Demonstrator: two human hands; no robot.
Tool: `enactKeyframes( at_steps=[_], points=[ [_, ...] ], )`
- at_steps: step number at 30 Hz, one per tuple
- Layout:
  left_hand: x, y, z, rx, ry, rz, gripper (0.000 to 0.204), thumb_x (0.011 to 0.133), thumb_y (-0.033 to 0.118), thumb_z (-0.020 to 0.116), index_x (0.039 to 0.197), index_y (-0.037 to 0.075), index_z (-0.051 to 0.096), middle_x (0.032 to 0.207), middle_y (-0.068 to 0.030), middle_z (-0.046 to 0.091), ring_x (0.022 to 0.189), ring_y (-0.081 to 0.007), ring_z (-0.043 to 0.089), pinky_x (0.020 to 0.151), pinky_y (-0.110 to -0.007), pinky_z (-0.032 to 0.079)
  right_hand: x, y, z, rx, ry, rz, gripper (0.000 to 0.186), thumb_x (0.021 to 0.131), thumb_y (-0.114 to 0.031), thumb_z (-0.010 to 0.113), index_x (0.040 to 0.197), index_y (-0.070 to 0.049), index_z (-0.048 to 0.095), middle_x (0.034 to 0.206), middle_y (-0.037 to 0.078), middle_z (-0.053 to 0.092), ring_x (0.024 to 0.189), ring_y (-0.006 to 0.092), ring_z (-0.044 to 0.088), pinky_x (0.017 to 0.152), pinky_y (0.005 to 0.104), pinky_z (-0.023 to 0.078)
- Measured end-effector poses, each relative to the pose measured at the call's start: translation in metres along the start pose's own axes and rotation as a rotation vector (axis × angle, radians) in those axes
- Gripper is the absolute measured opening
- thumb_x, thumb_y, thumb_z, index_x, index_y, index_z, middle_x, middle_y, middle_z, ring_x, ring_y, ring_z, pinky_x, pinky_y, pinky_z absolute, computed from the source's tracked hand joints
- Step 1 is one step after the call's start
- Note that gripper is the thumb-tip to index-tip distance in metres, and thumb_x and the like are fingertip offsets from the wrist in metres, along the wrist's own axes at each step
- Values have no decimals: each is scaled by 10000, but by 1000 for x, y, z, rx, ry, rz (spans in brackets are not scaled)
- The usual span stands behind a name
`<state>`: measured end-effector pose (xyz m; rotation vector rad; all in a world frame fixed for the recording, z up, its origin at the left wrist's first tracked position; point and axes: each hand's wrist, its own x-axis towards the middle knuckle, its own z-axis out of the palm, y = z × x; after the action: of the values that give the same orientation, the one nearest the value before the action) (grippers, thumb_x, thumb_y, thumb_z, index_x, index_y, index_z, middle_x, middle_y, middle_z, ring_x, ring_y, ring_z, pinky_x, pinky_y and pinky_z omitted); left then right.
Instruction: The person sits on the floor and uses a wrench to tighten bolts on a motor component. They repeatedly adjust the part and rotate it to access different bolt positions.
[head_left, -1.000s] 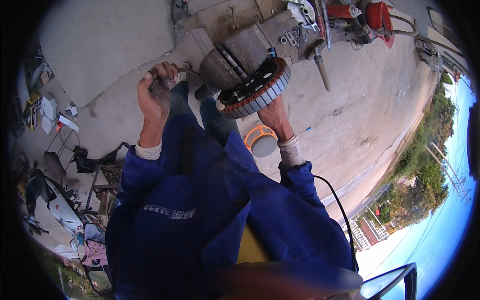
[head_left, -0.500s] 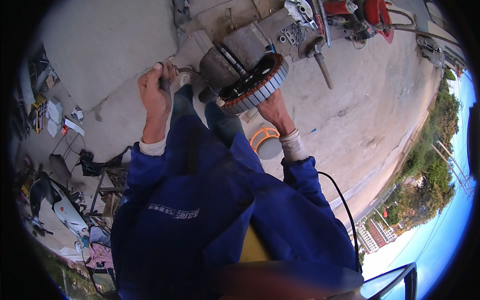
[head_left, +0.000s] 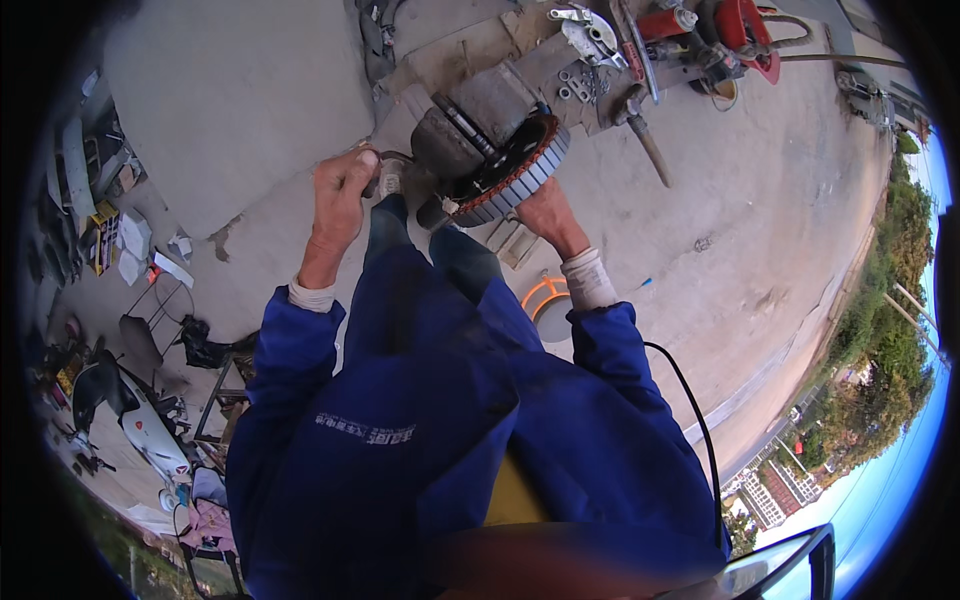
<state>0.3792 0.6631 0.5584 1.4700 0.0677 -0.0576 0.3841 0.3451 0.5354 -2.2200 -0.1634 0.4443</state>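
Observation:
A grey metal bench vise [head_left: 447,143] stands in front of me at the upper middle. Beside its jaws sits a round motor stator [head_left: 522,182], with copper windings and a toothed metal rim, tilted and with a shaft lying along the jaws. My left hand [head_left: 340,198] is closed around the end of the curved vise handle [head_left: 398,156]. Against the stator's near right edge, my right hand [head_left: 552,217] grips the rim from below; the stator hides most of its fingertips.
On the bench right of the vise lie a hammer [head_left: 645,142], several washers [head_left: 577,86], a silver brake plate [head_left: 592,38] and a red can [head_left: 668,23]. An orange-framed round stool [head_left: 552,318] stands near my right forearm. A white scooter [head_left: 148,428] is parked at the left.
My left hand has moved right, closer to the vise, and its fist has turned on the handle. The right hand stays at the stator's rim. The whole view has shifted slightly.

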Motion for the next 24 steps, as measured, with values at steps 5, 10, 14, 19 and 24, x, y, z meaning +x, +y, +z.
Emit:
enactKeyframes(
  at_steps=[5, 10, 14, 19, 24],
  points=[
    [6, 14, 10, 37, 21, -71, 442, 1055, 213, 528, 676, 8, 431, 646, -7, 429, 596, -99, 362, 546, -310, 292, 0, 5, 1, 6, -53, 127, 278, 878, -223, 681, 1107, -71, 724, 1017, 248, 719, 972, 464, 670, 849, 468, 542],
    [-24, 25, 59, 258, 104, 173, 392, 1027, 143, 567, 696, -28, 443, 619, -126, 414, 594, -236, 360, 581, -386, 327, 2, -26, -12, -76, -121, 273, 250, 875, -113, 678, 1103, -53, 764, 960, 196, 755, 898, 340, 723, 861, 403, 541],
    [-19, 28, 52, 297, 11, 228, 387, 1022, 156, 565, 696, -23, 457, 623, -131, 412, 595, -274, 376, 590, -400, 342, -3, -32, -14, -6, -121, 228, 277, 880, -169, 682, 1131, -74, 748, 998, 221, 739, 939, 365, 703, 865, 424, 535],
    [-6, 37, 35, 446, -290, 274, 398, 978, 248, 604, 699, -22, 516, 636, -170, 470, 613, -356, 452, 605, -438, 376, 3, -16, -11, 34, -172, 240, 356, 870, -270, 709, 1178, -92, 710, 1074, 274, 706, 1039, 471, 649, 895, 479, 523],
    [25, 73, 25, 688, -812, 94, 400, 925, 285, 629, 678, -3, 501, 650, -189, 532, 608, -397, 490, 584, -474, 386, 5, -9, -7, 63, -171, 217, 368, 870, -279, 716, 1166, -59, 702, 1068, 278, 705, 1046, 476, 646, 895, 489, 521]
  ],
)
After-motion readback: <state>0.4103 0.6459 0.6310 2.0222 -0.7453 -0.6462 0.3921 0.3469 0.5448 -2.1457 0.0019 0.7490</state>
